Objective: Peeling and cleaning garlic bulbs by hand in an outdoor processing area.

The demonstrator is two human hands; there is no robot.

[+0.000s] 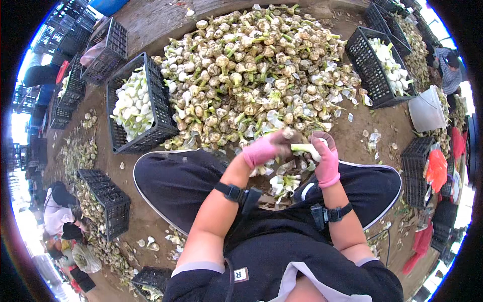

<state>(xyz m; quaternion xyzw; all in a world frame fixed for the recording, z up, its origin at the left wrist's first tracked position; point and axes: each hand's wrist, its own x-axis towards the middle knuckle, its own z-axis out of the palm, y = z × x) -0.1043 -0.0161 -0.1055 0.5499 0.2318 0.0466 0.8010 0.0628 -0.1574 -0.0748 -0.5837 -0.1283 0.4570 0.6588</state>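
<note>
My left hand (266, 147), in a pink glove with dark fingers, is blurred in front of my lap; its hold is unclear. A garlic bulb (288, 133) shows at its fingertips. My right hand (327, 158), gloved alike, grips a peeled white garlic bulb with a pale green stem (307, 149), the stem pointing toward my left hand. Beyond both hands lies a large heap of garlic bulbs (241, 79) with earthy skins. Loose peeled skins and stems (285, 185) lie between my legs below the hands.
A black plastic crate (164, 109) of peeled garlic stands left of the heap, another crate (356, 56) right of it. A white bucket (427, 109) and a stacked crate (415, 170) are at the right. One person (56, 215) is at the lower left, another (451, 71) at the upper right.
</note>
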